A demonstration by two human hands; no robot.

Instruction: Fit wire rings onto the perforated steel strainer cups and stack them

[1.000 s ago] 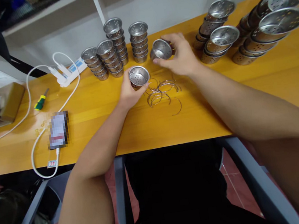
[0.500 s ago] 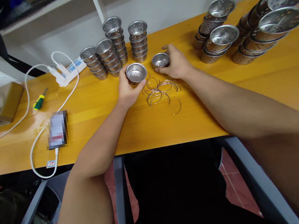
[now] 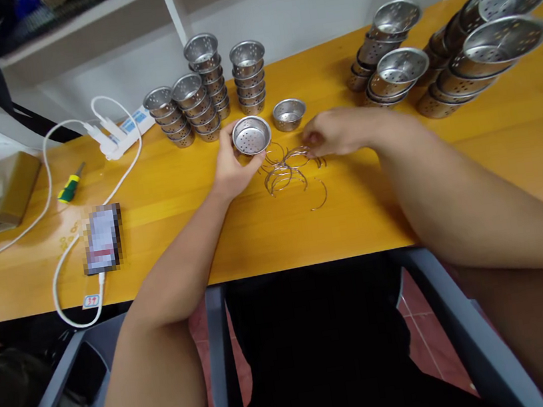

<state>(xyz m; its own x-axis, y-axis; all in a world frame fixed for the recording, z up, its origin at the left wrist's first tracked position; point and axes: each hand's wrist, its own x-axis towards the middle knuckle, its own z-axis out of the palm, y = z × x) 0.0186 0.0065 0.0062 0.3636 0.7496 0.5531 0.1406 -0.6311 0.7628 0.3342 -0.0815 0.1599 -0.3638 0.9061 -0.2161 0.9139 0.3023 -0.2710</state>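
My left hand is closed around the side of a perforated metal cup, its open mouth turned up towards me. Just right of it, a second perforated cup stands upright on the table, touched by neither hand. My right hand is at the right end of a loose heap of thin curved wire pieces. Its fingers are curled together at the wires; what they pinch, if anything, is too small to make out. One single curved wire lies apart, nearer to me.
Stacks of perforated cups stand at the back, with more stacks to the right. On the left are a power strip with white cables, a green-and-yellow screwdriver, a phone and a cardboard box.
My right hand has let go of the second cup and moved down towards me to the wires. My left hand still holds its cup, now a little further right.
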